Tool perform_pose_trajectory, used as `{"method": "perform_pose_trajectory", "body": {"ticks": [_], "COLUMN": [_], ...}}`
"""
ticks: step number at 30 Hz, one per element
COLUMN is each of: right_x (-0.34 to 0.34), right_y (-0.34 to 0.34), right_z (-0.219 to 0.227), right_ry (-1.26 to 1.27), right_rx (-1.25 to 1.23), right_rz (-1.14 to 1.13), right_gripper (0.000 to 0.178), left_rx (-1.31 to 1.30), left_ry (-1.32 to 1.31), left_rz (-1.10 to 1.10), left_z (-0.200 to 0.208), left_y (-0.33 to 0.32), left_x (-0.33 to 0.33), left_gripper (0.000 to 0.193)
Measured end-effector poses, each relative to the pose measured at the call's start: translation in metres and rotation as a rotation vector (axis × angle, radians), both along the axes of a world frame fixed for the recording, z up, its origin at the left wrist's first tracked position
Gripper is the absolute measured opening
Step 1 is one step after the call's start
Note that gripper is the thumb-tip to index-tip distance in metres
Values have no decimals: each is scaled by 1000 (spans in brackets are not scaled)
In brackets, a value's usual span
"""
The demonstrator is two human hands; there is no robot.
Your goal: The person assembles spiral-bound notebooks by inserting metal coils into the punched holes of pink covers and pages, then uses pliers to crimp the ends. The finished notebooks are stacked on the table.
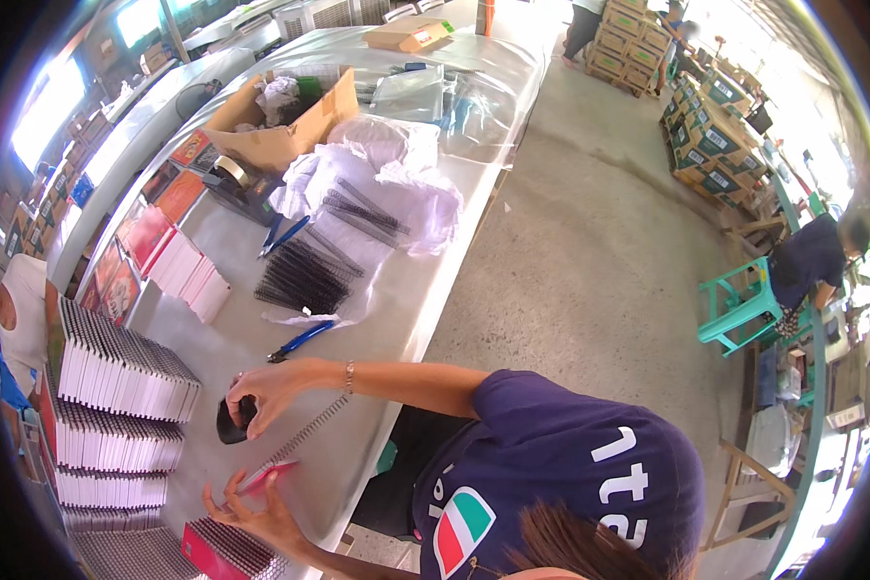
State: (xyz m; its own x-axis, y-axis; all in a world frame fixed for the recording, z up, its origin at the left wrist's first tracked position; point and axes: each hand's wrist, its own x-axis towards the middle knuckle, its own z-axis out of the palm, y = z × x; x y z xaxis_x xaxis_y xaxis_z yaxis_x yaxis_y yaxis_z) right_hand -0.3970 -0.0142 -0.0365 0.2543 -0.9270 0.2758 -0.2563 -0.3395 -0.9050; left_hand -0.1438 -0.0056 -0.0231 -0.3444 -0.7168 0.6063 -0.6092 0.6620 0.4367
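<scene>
My left hand (261, 517) has its fingers closed around the edge of a thin red-covered notebook (264, 479). From the notebook a dark spiral binding coil (309, 430) runs up towards my right wrist. My right hand (273, 389) curls its fingers over a black rounded object (230, 422) on the table; what kind of object it is does not show. Beyond that hand lie blue-handled pliers (304, 340). A bunch of black coils (303, 277) rests on white cloth-like wrapping (425, 198), with several looser coils (365, 209) beside it.
Stacks of spiral-bound notebooks (121, 377) line the table's left side, and more (217, 553) lie by my left hand. Farther off are unbound booklets (179, 271), a second pair of pliers (282, 236), a tape dispenser (240, 188) and an open carton (290, 116). A green stool (744, 302) stands right.
</scene>
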Motion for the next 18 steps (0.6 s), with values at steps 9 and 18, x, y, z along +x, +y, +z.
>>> {"method": "perform_pose_trajectory", "body": {"ticks": [9, 18], "right_x": [-11, -6], "right_y": [82, 80], "right_z": [24, 25], "right_ry": [-562, -314], "right_rx": [252, 322], "right_rz": [264, 220], "right_gripper": [45, 46], "left_rx": [157, 199], "left_ry": [153, 185], "left_rz": [-114, -154], "left_z": [-36, -32], "left_y": [-9, -3], "left_x": [19, 19], "left_gripper": [60, 58]}}
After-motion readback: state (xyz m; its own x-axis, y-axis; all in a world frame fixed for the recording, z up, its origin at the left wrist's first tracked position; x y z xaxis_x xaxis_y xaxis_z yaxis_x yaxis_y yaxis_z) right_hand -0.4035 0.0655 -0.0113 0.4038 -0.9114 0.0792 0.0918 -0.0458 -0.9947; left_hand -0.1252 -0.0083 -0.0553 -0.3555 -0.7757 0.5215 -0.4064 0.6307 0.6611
